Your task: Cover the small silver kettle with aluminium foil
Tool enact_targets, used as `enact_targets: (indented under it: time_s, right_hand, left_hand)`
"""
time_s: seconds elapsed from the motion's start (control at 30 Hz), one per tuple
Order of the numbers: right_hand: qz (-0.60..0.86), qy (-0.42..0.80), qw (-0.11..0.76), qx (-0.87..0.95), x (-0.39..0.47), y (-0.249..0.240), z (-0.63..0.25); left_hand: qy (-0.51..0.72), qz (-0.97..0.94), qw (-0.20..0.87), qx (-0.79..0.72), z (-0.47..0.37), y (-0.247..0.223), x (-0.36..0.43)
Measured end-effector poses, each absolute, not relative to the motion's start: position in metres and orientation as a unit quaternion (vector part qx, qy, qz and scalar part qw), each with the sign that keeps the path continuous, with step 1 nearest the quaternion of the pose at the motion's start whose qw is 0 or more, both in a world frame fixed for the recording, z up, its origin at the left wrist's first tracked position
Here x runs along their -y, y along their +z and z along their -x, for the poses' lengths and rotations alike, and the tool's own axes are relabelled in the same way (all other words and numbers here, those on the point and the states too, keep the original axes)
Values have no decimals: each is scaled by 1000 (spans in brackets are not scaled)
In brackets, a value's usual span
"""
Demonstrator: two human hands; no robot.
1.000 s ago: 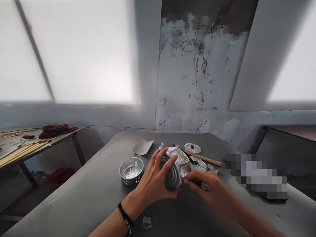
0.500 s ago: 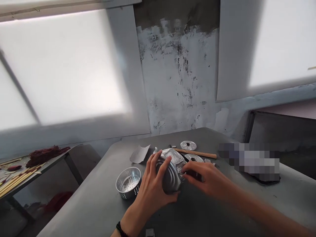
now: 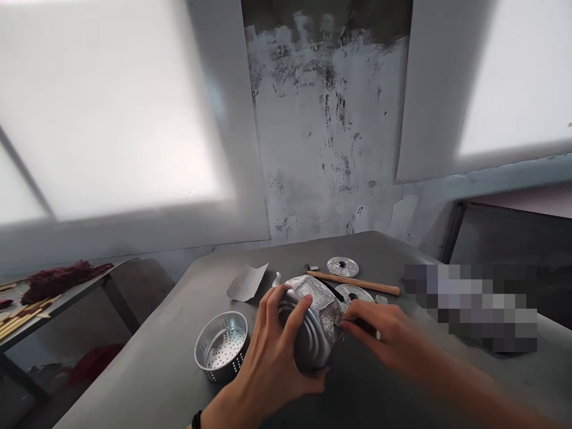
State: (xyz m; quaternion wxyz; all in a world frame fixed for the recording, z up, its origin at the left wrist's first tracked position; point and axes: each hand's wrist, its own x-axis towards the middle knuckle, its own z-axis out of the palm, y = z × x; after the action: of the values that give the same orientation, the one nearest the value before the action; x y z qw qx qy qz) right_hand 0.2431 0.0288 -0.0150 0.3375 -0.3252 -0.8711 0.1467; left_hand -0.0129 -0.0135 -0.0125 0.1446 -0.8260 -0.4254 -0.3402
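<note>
A dented metal kettle-like pot [image 3: 318,316] lies on its side on the grey table [image 3: 179,369]. My left hand [image 3: 277,351] grips its ribbed body from the left, fingers spread over it. My right hand [image 3: 379,336] pinches a small dark tool against the pot's right side. Just behind the pot lie a wooden-handled tool [image 3: 357,282] and two round metal lids [image 3: 342,266].
A perforated metal strainer cup [image 3: 221,351] stands left of the pot, with a piece of grey paper [image 3: 247,282] behind it. A blurred-out object [image 3: 469,304] lies at the right. At the far left a second table [image 3: 53,298] carries sticks and dark red fibre.
The view has shifted slightly. My left hand has slid further round the pot, and my right hand has stayed pressed at the pot's right side.
</note>
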Motion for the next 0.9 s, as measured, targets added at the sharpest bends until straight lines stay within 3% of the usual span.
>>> enact_targets:
  time_s: [0.3,0.6,0.9]
  right_hand:
    - [327,188,367,850,-18,-20,-231]
    - [260,135,443,847,-9,-18,-219]
    - [270,106,445,847,-6,-18,-216]
  left_hand:
    - [-385,815,164,401,20,-25,6]
    - [-409,796,160,415,17,-31,7]
    - [-413,796,160,413,14,-31,8]
